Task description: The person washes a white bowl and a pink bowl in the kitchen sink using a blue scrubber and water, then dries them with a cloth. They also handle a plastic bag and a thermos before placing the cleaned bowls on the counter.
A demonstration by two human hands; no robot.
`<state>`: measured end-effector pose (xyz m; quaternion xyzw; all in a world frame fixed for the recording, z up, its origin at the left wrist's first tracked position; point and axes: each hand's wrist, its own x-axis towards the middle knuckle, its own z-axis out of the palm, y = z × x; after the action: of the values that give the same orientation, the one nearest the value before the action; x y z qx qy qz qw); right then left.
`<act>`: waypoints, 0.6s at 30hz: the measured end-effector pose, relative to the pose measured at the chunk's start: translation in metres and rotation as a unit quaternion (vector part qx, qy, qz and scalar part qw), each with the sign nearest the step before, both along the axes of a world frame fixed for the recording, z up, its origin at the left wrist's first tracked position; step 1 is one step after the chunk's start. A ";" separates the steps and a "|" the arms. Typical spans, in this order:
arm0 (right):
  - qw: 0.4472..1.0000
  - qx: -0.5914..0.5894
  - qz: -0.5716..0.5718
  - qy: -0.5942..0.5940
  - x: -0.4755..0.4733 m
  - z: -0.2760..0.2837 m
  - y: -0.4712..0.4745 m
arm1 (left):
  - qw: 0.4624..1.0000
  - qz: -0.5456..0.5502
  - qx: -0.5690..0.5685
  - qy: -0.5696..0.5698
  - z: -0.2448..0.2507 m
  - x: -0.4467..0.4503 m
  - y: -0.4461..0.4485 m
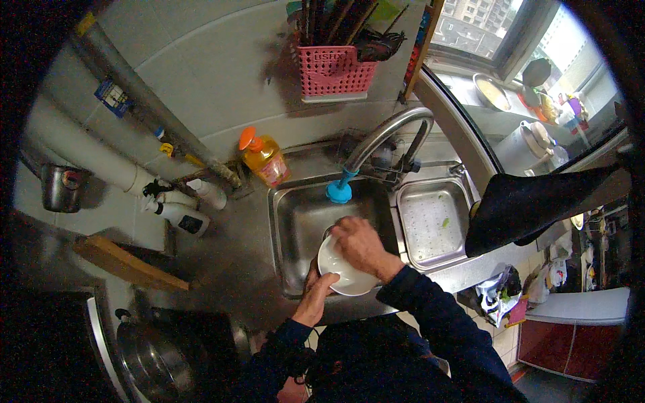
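Observation:
A white bowl [347,274] is tilted over the front part of the stainless steel sink basin [297,221]. My left hand [316,297] grips its near left side, with the thumb over the rim. My right hand [360,247] reaches across the bowl's far side, fingers curled down and slightly blurred. Whether those fingers hold anything is hidden. Beyond the hands hangs the blue nozzle [338,191] of a curved metal faucet [388,132]. No water stream can be made out.
A perforated steel drain tray [433,229] with green scraps sits right of the basin. An orange-topped soap bottle [265,158] stands behind left. Spray bottles [181,217], a wooden board [131,262] and a metal pot [156,360] are at left. A pink utensil basket [336,73] hangs above.

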<state>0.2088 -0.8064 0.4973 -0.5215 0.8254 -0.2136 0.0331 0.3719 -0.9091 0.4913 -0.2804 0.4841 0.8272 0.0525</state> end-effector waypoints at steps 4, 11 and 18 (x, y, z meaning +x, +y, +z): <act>0.997 0.035 0.057 -0.023 -0.004 0.006 0.004 | 0.996 -0.037 -0.052 -0.059 -0.001 -0.001 -0.001; 0.998 0.013 0.031 -0.055 -0.004 -0.002 0.012 | 0.999 -0.029 -0.009 -0.027 -0.009 -0.002 -0.002; 0.998 0.001 -0.033 -0.044 -0.002 0.001 0.021 | 0.997 -0.060 0.007 -0.047 -0.009 -0.012 -0.013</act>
<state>0.2066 -0.7850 0.4986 -0.4839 0.8401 -0.2368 0.0626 0.3598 -0.9217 0.4827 -0.2892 0.4916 0.8116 0.1268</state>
